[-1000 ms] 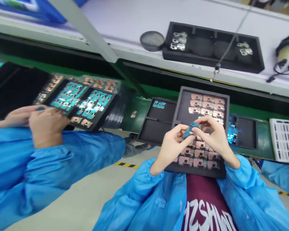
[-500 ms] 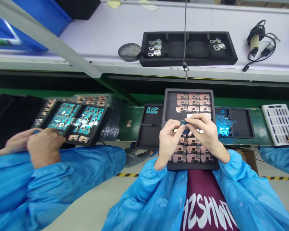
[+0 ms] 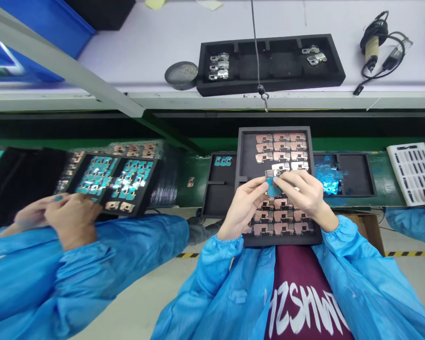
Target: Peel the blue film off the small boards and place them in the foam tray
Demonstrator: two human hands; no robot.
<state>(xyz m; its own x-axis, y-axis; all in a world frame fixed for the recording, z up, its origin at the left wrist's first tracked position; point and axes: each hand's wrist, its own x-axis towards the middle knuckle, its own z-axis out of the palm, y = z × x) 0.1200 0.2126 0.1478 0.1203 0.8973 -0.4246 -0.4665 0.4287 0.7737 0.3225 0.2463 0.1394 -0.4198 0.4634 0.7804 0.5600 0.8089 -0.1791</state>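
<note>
A small circuit board (image 3: 274,189) with a blue-green face is held up between my two hands. My left hand (image 3: 246,204) pinches its left edge between thumb and fingers. My right hand (image 3: 304,192) has its fingertips closed on the upper right part of the same board. Below both hands lies a black foam tray (image 3: 247,147) with rows of copper-coloured circuit boards (image 3: 282,216). Part of those rows is hidden behind my hands.
A smaller black tray (image 3: 219,200) with a few blue boards adjoins on the left. To the right, another black tray (image 3: 357,174) holds crumpled blue film (image 3: 327,177). A hook (image 3: 265,99) hangs on a cord ahead. A co-worker's hands (image 3: 69,215) work at far left.
The board between my hands has turned so that its blue-green face shows more. My left hand has shifted slightly lower. The whole view has moved a little.
</note>
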